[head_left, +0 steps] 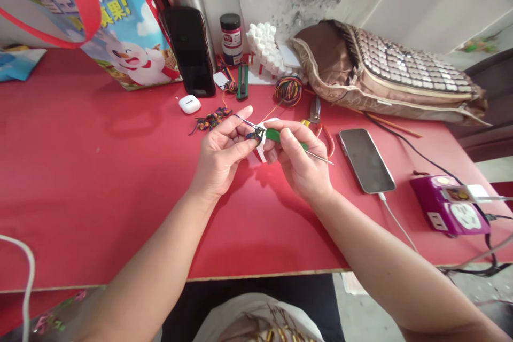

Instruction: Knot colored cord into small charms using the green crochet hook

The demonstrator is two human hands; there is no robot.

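Note:
Between thumb and fingers my left hand (pixel 222 157) pinches a small dark multicoloured crochet piece (pixel 253 135), and a strand of yarn runs over its raised index finger. My right hand (pixel 302 160) is closed round the green handle of a crochet hook (pixel 273 134); its thin metal rear end sticks out past the palm. The hook's tip meets the crochet piece, though fingers partly hide the contact. A finished-looking multicoloured crochet strip (pixel 214 118) lies just behind my left hand. Farther back sits a ball of multicoloured yarn (pixel 288 90), with an orange strand leading toward my hands.
Behind my hands are a green cutter (pixel 242 81), a white earbud case (pixel 189 104), an upright black phone (pixel 191 51) and pliers (pixel 315 110). A charging phone (pixel 366 160) and a purple power socket (pixel 451 206) stand right. A printed bag (pixel 128 37) and a brown cushion (pixel 385 69) line the back.

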